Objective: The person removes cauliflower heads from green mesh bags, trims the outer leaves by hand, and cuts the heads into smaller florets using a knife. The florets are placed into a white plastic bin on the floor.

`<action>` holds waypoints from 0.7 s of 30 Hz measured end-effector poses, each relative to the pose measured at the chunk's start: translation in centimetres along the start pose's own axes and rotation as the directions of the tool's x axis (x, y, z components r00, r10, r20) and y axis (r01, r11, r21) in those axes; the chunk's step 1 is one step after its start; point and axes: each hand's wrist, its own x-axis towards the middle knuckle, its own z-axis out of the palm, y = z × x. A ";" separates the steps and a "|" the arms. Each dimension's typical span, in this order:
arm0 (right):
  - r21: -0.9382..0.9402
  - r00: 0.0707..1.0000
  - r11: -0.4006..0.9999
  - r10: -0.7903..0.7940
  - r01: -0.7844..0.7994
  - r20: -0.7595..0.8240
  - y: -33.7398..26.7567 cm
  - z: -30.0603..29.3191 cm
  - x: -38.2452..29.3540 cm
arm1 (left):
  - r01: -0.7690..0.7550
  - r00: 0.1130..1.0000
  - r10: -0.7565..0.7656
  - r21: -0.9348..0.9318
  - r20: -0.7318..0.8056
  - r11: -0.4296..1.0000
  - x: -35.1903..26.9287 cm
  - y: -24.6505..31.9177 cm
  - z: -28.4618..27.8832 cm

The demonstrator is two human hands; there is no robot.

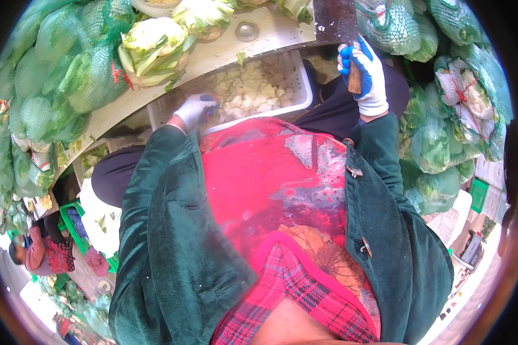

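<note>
My right hand (364, 82), in a white glove with blue palm and fingers, is closed around the wooden handle of a cleaver (336, 21), whose broad dark blade points away from me and carries small white bits. My left hand (196, 111), gloved alike and somewhat blurred, is over the left part of a white plastic basket (307, 88); whether its fingers hold anything is unclear. Cut cauliflower florets (252, 92) lie in the basket, below the table's near edge. On the table, a trimmed cauliflower head (154, 49) with pale green leaves rests beside another cauliflower (203, 15).
Green mesh sacks of cauliflower (71, 73) are piled on the left, and more mesh sacks (431, 129) are stacked on the right. The pale table (280, 32) curves across the front. A person (47, 254) is at the far lower left near a green crate (75, 224).
</note>
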 end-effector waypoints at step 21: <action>-0.652 0.951 0.711 -0.081 0.265 0.299 3.1 12.8 4.3 | 0.517 0.152 0.619 0.596 -0.770 0.614 -34.5 -0.2 -13.4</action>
